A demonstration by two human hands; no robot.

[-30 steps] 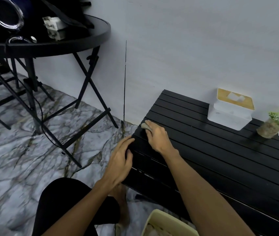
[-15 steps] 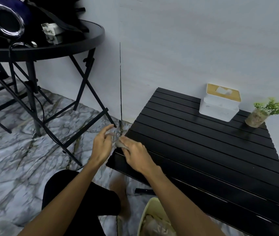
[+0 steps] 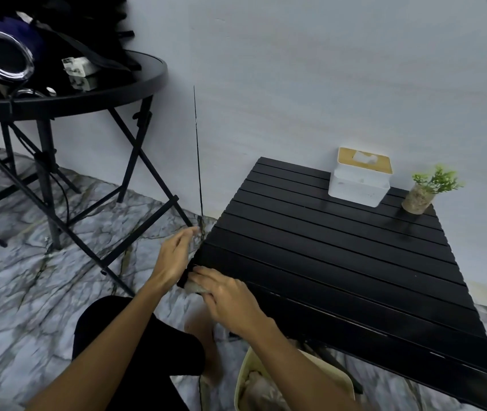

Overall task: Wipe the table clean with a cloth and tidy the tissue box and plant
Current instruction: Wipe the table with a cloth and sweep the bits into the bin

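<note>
A low black slatted table stands against the wall. My right hand presses a small grey cloth onto the table's near left corner. My left hand is open, fingers apart, resting against the table's left edge just beside the cloth. A white tissue box with a wooden lid sits at the far side of the table. To its right, at the far right corner, a small green plant stands in a glass pot.
A round black folding table loaded with dark gear stands at the left. A cream bin with crumpled material sits on the marble floor below my right arm. My knee in black cloth is beside it.
My right hand has dragged the cloth from the table's far left edge toward me to the near left corner. My left hand came off the tabletop to the table's left edge.
</note>
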